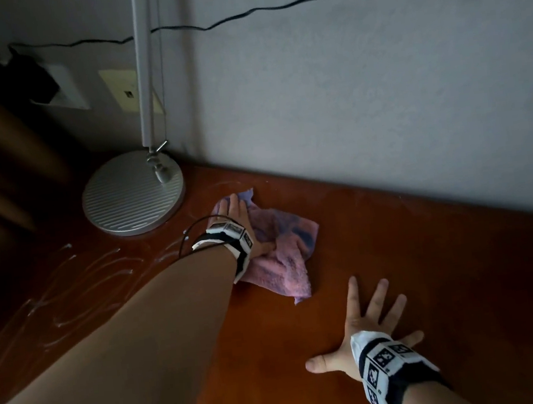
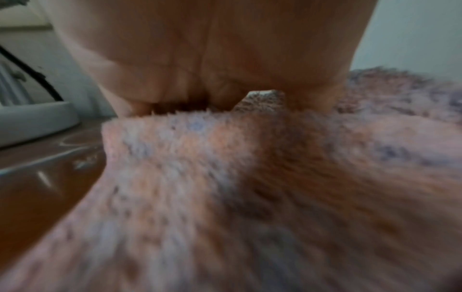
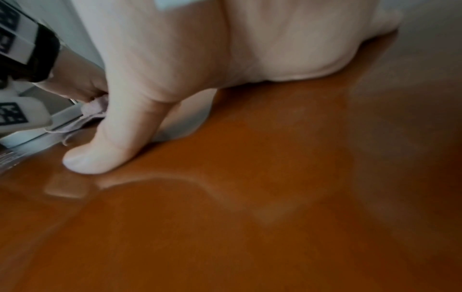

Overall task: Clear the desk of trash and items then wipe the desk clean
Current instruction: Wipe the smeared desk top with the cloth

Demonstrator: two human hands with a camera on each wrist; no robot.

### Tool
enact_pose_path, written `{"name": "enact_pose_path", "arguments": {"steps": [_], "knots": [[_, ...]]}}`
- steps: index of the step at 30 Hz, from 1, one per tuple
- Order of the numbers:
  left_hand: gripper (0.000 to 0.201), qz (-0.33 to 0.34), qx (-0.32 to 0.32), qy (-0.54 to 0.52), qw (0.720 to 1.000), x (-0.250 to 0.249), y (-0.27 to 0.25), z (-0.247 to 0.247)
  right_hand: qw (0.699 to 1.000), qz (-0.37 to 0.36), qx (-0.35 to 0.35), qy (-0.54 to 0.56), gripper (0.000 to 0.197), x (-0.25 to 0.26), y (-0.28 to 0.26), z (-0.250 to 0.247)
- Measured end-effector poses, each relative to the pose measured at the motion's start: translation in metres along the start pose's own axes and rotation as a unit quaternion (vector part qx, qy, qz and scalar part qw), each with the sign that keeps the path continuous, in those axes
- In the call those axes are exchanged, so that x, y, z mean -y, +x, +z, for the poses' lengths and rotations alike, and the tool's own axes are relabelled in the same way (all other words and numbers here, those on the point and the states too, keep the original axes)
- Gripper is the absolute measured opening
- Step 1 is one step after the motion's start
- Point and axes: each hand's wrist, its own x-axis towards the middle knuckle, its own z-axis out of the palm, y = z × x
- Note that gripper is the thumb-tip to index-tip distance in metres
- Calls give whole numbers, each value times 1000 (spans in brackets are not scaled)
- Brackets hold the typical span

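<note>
A fluffy pink and lilac cloth [image 1: 284, 253] lies crumpled on the reddish-brown desk [image 1: 432, 266], close to the back wall. My left hand [image 1: 240, 218] presses flat on its left part, fingers stretched toward the wall and thumb lying on a fold. The left wrist view is filled by the cloth [image 2: 225, 177] under my palm [image 2: 212, 59]. My right hand [image 1: 371, 319] rests splayed and flat on the bare desk, nearer to me and right of the cloth, holding nothing. In the right wrist view its thumb [image 3: 107, 150] lies on the desk [image 3: 250, 217].
A silver lamp base [image 1: 131, 194] with its pole [image 1: 145, 66] stands at the back left, just left of the cloth. Wet wipe streaks [image 1: 78, 279] mark the desk's left side. A black cable [image 1: 302, 0] runs along the wall to an outlet [image 1: 59, 86].
</note>
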Motion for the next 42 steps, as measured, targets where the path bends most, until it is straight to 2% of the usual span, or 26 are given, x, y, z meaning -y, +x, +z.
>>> {"name": "enact_pose_path", "arguments": {"steps": [3,7,10,16,23,26,29,31,33,38,42], "knots": [[123,18,-6,-2,1000,2,21,-10,1000,8,3,-6,166,0,1,0],[110,5,-51,-46,998,-1,34,-17,1000,16,4,-20,164,3,1,1],[107,-4,-59,-29,998,-3,7,-3,1000,12,-7,-26,163,4,-4,2],[118,-43,13,-33,998,18,-48,18,1000,7,-15,-22,163,6,-10,0],[118,-67,-16,-81,994,8,-36,11,999,6,-20,-34,161,4,-10,3],[116,-57,13,-62,996,12,-66,16,999,-10,-28,-32,161,0,-12,3],[117,-61,76,-35,995,15,-100,29,998,-13,-45,-29,162,-1,-12,6],[120,-71,114,-36,990,16,-114,34,998,-6,-57,-24,162,0,-10,7],[123,-79,123,-50,988,16,-117,37,998,-2,-62,-24,163,2,-8,9],[130,-114,71,-98,986,3,-95,35,997,2,-68,-28,165,1,-2,11],[130,-114,40,-127,984,2,-85,31,996,2,-79,-29,166,1,0,14]]}}
